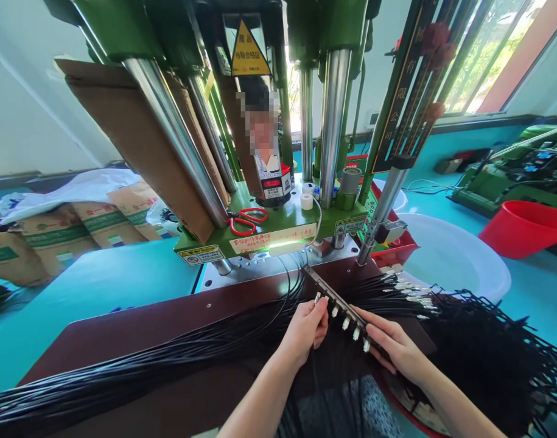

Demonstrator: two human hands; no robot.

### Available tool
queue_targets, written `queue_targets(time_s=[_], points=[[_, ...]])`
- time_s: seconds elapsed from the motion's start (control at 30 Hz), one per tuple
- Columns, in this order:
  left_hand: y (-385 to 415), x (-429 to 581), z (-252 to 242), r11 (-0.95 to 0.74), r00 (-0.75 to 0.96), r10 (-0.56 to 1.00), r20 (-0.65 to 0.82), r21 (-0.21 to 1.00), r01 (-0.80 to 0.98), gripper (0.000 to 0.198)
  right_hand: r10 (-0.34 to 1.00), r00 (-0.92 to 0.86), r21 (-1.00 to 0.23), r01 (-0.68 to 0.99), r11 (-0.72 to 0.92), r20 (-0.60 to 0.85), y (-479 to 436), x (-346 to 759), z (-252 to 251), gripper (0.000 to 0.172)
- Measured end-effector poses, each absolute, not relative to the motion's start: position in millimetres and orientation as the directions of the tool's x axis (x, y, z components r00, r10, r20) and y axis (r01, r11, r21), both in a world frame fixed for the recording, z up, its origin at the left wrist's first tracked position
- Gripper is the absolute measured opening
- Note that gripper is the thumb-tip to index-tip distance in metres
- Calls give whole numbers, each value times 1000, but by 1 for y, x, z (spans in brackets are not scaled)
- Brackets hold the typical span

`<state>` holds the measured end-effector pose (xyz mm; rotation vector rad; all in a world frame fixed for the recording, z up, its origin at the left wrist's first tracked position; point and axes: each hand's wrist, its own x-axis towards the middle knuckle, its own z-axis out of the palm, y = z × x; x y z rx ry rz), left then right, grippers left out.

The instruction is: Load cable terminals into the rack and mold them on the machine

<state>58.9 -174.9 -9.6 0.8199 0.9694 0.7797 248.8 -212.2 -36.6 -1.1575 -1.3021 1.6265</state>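
My right hand (394, 344) grips the near end of a narrow dark metal bar (335, 296), which slants away toward the press. Several white-metal cable connectors (346, 322) stick out along the bar's near side, with black cables hanging below. My left hand (308, 325) is closed in a pinch on a cable connector (318, 298) at the bar's left side, near its far half. The cable from that connector is partly hidden by my fingers. Beneath both hands, a bundle of black cables (168, 347) runs across the brown tabletop (136, 316).
A green press (337, 225) with steel columns stands ahead, red-handled scissors (248, 222) on its ledge. Cables with bare connectors (410, 292) and a black heap (492, 359) lie right. Beyond are a white tub (461, 249) and a red bucket (525, 228). A person appears behind the press.
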Motion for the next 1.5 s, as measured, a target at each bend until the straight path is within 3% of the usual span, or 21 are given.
queue_targets(time_s=[0.6, 0.87, 1.07, 1.3, 1.5], points=[[-169, 53, -8, 536, 431, 796, -425, 826, -175, 51, 936, -314, -985, -15, -174, -160, -213, 248, -42, 53], [-167, 57, -8, 431, 347, 860, -374, 897, -101, 52, 935, -322, -989, 13, -150, -146, -216, 239, -30, 57], [-162, 45, 3, 381, 441, 824, -357, 924, 35, 54, 927, -338, -984, -16, -179, -163, -213, 249, -42, 51], [-156, 35, 3, 479, 578, 723, -379, 877, -25, 51, 916, -360, -981, -14, -193, -175, -210, 253, -47, 49], [-155, 30, 1, 502, 599, 692, -402, 865, 1, 51, 916, -366, -985, 121, -125, -162, -213, 250, -45, 53]])
